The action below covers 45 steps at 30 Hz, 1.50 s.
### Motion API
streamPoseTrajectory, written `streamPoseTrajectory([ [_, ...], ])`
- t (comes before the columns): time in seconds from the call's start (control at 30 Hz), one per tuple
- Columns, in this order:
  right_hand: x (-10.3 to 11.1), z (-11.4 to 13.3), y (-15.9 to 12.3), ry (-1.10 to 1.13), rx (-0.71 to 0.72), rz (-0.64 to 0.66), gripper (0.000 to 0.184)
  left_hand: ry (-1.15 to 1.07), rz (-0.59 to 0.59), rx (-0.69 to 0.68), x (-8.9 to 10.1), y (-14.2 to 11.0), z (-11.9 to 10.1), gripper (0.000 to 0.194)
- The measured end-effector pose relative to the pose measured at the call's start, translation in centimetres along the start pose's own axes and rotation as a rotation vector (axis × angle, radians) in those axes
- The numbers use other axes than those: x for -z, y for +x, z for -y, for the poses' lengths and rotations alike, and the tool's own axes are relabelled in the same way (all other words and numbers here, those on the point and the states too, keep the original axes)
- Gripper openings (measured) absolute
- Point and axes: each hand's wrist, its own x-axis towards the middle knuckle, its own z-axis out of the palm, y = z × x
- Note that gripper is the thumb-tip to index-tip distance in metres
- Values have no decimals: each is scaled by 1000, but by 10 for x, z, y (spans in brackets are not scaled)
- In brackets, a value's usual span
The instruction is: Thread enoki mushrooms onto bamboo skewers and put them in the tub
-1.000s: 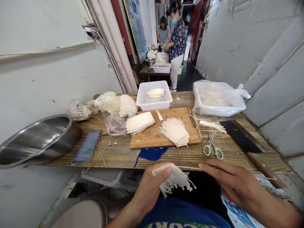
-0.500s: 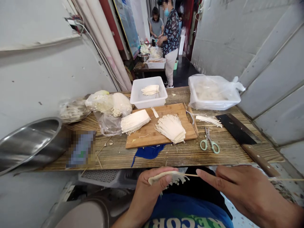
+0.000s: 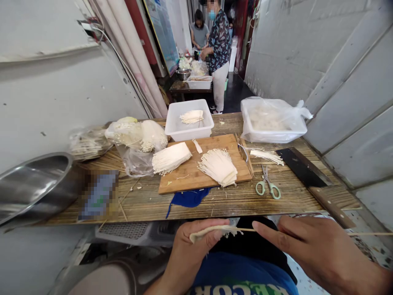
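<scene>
My left hand (image 3: 196, 241) is closed around a flat bunch of enoki mushrooms (image 3: 211, 232), held in front of the table's near edge. My right hand (image 3: 303, 241) grips a thin wooden skewer (image 3: 247, 230), its index finger stretched along the stick. The skewer's front end goes into the enoki bunch, where its tip is hidden; its back end sticks out to the right. On the cutting board (image 3: 184, 184) lie a fanned enoki bunch (image 3: 218, 167), a thicker enoki bunch (image 3: 172, 158) and a small loose strand cluster (image 3: 197, 146).
Scissors (image 3: 267, 183) and a cleaver (image 3: 302, 168) lie at the right. Behind the board stand a white tub (image 3: 189, 132) with enoki and a bagged tub (image 3: 274, 121). Bagged mushrooms (image 3: 136, 135) and a metal basin (image 3: 33, 184) are leftward. Two people (image 3: 218, 53) work in the background.
The view has shifted slightly, moving the table things a little left. The skewer and my right hand sit slightly closer to the enoki bunch; both grips are unchanged.
</scene>
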Motion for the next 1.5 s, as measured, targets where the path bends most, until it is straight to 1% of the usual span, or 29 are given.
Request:
streamPoseTrajectory([
  [0.13,4,-1,1,-8,26,10,42,-4,4,2,1,-1,1,18],
  [0.23,6,0,2,-27,9,-20,41,-4,8,-1,1,-2,1,18],
  [0.43,9,3,5,-19,-8,-35,43,13,-9,-1,-1,-1,-1,18],
  [0.63,10,3,2,-19,13,1,42,-1,-30,4,-4,-3,-4,18],
  [0.73,12,3,3,-5,23,14,41,3,-22,3,-4,-4,-3,17],
  [0.83,12,4,3,-11,16,-1,41,14,-13,2,-4,-4,-4,16],
  [1.0,13,3,0,-25,23,35,40,40,8,2,-5,-3,-6,17],
  [1.17,12,2,-2,-35,21,34,41,75,12,-3,-8,-3,-9,16],
  [1.4,14,4,1,13,11,-11,40,95,25,-4,-10,-4,-9,16],
  [1.5,18,4,3,60,1,19,40,102,29,-3,-11,-5,-7,15],
])
